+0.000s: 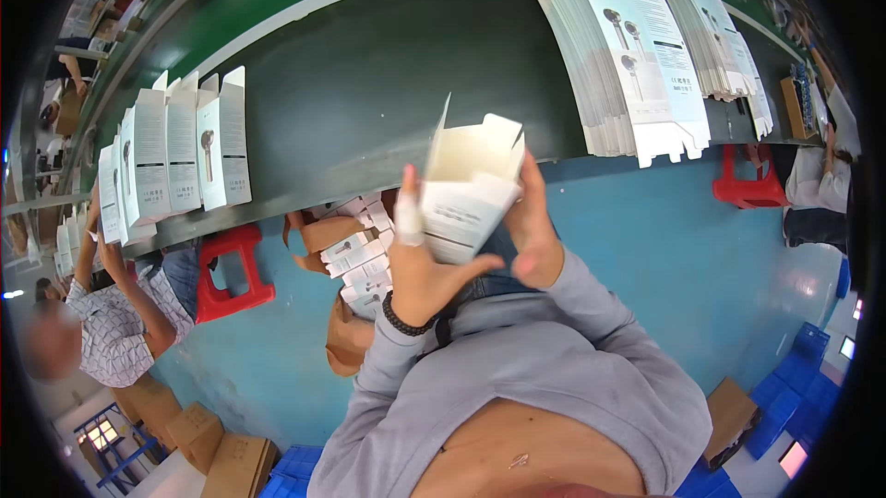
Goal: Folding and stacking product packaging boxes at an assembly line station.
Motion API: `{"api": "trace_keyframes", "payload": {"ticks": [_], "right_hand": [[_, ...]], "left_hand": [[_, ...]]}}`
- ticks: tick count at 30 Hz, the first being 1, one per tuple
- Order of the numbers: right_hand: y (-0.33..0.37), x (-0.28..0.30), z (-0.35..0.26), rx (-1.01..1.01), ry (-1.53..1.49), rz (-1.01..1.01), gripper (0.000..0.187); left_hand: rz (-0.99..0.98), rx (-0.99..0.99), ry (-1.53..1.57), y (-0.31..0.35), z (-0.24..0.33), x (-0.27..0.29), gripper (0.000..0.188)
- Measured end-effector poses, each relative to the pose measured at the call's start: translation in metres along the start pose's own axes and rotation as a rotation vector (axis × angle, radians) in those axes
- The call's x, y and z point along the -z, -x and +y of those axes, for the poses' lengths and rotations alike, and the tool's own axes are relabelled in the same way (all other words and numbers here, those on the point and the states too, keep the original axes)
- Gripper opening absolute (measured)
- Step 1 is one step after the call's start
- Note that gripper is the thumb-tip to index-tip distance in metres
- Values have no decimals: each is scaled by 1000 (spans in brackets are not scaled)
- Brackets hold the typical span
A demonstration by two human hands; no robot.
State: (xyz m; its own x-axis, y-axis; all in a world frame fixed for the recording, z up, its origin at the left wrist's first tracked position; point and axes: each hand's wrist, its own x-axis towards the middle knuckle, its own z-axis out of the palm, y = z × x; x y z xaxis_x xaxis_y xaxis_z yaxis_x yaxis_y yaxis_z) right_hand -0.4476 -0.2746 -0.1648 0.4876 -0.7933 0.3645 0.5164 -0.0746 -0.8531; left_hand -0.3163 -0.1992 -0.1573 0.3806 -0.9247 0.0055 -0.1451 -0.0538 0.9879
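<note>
A small white carton (pixel 464 216), open at the top with its flaps standing up, is held between my two hands in front of my body. My left hand (pixel 420 267) grips its left side, thumb reaching across below it; one finger has a white wrapping. Against the carton's right side presses my right hand (pixel 538 235), its fingers partly hidden behind the carton. On the table to the left stand several opened white cartons (pixel 182 152) with flaps up. A thick stack of flat, unfolded cartons (pixel 616 55) lies at the right.
The dark table (pixel 369 64) spans the far side. Below its edge, a brown box (pixel 349 336) holds several white cartons (pixel 360 258). A second flat-carton stack (pixel 706 27) lies farther right. Red stools (pixel 235 272) stand near co-workers, one person (pixel 129 323) at left.
</note>
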Motion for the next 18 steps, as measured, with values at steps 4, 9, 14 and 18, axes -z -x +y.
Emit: {"api": "trace_keyframes", "payload": {"ticks": [4, 9, 14, 18], "right_hand": [[10, -4, 8, -92, 215, 44, 100], [19, -3, 2, -245, 140, -136, 86], [13, -1, 0, -52, 332, -209, 88], [7, -15, -3, -130, 72, -52, 60]], "left_hand": [[-335, -481, -276, -3, 2, 14, 135], [-298, -690, -208, -18, 8, 29, 93], [-341, -579, -361, -27, 26, 28, 49], [-159, -584, -60, -20, 17, 6, 51]]}}
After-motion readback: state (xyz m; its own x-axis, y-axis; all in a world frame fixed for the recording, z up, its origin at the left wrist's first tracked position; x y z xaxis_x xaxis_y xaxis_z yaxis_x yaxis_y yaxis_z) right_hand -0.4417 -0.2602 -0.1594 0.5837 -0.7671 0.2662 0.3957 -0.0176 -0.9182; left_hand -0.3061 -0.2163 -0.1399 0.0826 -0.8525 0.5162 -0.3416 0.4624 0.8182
